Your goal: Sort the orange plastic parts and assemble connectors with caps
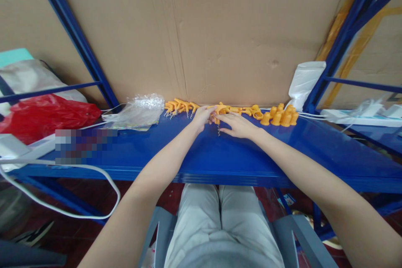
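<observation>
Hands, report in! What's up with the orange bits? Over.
Left hand pinching orange piece. Right hand flat, fingertips at it. Row of orange parts behind, nothing blocking.

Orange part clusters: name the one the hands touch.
The middle cluster: left hand and right hand meet there, apart from the left-end cluster and right-end cones.

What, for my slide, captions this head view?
Left hand pinches an orange part, right hand touching it, over a blue shelf.
</observation>
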Demonstrator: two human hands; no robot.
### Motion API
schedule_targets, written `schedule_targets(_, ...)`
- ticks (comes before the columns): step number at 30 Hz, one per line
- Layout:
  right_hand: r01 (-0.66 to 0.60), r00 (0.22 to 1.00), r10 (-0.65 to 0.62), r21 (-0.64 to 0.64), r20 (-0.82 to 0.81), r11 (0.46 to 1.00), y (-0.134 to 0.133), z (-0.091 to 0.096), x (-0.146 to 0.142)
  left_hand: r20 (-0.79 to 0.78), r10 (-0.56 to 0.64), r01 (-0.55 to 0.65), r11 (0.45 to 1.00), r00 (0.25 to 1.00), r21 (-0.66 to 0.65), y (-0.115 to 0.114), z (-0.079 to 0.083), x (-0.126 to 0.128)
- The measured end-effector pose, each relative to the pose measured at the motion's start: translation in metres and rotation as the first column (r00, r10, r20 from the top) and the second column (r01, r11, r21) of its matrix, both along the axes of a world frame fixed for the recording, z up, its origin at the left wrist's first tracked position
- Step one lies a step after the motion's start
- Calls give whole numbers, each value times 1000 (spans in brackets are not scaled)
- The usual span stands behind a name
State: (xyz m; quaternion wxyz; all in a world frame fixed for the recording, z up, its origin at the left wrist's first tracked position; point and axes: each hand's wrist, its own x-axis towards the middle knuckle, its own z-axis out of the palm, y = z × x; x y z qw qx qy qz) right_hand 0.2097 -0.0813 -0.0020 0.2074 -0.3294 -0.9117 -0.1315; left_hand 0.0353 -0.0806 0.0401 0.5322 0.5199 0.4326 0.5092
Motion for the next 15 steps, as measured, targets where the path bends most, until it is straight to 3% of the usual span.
schedule_targets(15, 27, 1000, -27, -20, 8, 999, 1, 0, 2, 114, 25, -19, 998, 993, -57, 0, 1, 0)
